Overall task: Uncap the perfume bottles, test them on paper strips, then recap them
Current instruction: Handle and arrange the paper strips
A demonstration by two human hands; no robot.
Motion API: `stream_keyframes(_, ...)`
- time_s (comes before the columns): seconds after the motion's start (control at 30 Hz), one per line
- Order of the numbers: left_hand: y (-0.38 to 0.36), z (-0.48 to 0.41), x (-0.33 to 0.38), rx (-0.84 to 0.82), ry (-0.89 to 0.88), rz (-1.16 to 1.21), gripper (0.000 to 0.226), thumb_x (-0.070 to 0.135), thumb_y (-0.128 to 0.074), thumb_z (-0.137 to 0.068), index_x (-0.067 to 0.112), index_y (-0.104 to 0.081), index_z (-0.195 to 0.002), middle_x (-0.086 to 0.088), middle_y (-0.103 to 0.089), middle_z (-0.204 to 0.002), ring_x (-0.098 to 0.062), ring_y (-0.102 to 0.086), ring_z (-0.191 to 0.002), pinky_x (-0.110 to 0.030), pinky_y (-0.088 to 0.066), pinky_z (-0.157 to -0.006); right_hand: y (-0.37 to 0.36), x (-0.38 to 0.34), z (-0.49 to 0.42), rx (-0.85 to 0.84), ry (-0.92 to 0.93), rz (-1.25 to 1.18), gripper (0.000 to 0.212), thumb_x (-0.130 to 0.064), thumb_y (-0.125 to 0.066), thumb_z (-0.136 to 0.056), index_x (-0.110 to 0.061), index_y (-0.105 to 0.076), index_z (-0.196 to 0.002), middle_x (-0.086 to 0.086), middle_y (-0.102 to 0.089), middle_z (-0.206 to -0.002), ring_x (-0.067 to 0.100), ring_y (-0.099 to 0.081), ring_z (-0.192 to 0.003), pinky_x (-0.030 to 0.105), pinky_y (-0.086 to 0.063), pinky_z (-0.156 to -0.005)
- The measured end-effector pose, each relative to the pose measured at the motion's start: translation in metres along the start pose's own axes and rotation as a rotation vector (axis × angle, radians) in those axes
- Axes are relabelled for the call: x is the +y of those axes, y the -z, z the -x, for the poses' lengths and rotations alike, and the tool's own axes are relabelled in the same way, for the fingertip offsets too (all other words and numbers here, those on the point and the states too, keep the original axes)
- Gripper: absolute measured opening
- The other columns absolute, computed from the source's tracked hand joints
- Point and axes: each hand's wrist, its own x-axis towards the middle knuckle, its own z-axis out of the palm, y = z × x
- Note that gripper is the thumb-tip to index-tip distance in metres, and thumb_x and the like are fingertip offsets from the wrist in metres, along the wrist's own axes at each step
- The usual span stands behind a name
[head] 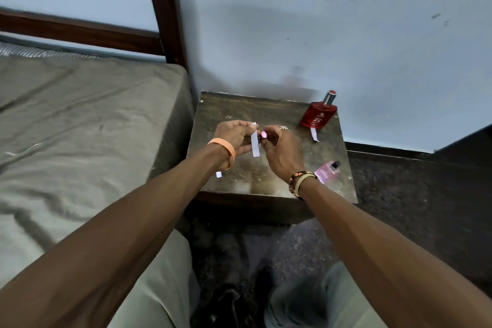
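left hand (234, 138) pinches a white paper strip (255, 141) by its top end, strip hanging upright over the small wooden table (239, 114). right hand (282, 152) has fingers curled round a small pink object (264, 136), held just beside the strip; cannot tell if it is a cap or a vial. red perfume bottle (318, 114) stands at the table's far right corner, a second strip (314, 135) lying in front of it. pink perfume bottle (326, 172) sits near the right edge, partly behind the right wrist. strip scrap (218, 174) lies under the left wrist. bed (80, 114) on the left.
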Motion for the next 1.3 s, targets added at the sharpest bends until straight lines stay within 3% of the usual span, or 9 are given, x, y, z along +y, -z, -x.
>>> stream_keyframes(0.3,-0.117,0.036,-0.004,-0.168,-0.026,-0.068,0.005,0.003,-0.061,-0.09,0.005,-0.064,-0.088,-0.015,-0.071,-0.091,-0.027,-0.069,-0.084,-0.037,-0.059,-0.077,0.098,0.059,0.027,0.18,-0.054,0.086,0.029,-0.017,-0.062,-0.093,-0.02,-0.066,-0.122,0.001,-0.07,-0.113,0.018,-0.064,-0.102,0.034,-0.053,-0.085)
stream_keyframes(0.5,-0.158,0.046,-0.013,-0.228,-0.047,-0.136,0.004,0.002,-0.061,-0.089,0.004,-0.064,-0.088,-0.019,-0.069,-0.092,-0.026,-0.069,-0.077,-0.036,-0.06,-0.072,0.125,0.084,0.039,0.209,-0.1,0.087,0.028,-0.004,-0.056,-0.092,-0.017,-0.068,-0.115,0.003,-0.07,-0.109,0.02,-0.064,-0.099,0.033,-0.054,-0.081)
stream_keyframes(0.7,-0.165,0.042,-0.029,-0.219,-0.043,-0.196,0.004,0.002,-0.062,-0.09,0.004,-0.064,-0.088,-0.022,-0.069,-0.097,-0.031,-0.069,-0.084,-0.042,-0.059,-0.079,0.124,0.099,0.043,0.17,-0.125,0.095,0.028,-0.003,-0.059,-0.092,-0.016,-0.069,-0.116,0.004,-0.07,-0.108,0.021,-0.064,-0.099,0.036,-0.055,-0.082)
stream_keyframes(0.83,-0.161,0.038,-0.036,-0.216,-0.043,-0.221,0.003,0.003,-0.062,-0.09,0.004,-0.064,-0.09,-0.017,-0.07,-0.092,-0.026,-0.069,-0.079,-0.036,-0.06,-0.073,0.116,0.106,0.043,0.141,-0.13,0.084,0.028,-0.005,-0.062,-0.092,-0.018,-0.068,-0.116,0.004,-0.071,-0.108,0.022,-0.065,-0.098,0.041,-0.057,-0.083)
stream_keyframes(1.3,-0.156,0.025,-0.054,-0.207,-0.019,-0.272,0.005,0.004,-0.063,-0.089,0.008,-0.064,-0.085,-0.018,-0.07,-0.096,-0.028,-0.07,-0.084,-0.037,-0.06,-0.072,0.105,0.12,0.044,0.062,-0.168,0.094,0.028,-0.013,-0.066,-0.091,-0.02,-0.068,-0.118,0.003,-0.072,-0.107,0.02,-0.065,-0.098,0.04,-0.057,-0.085)
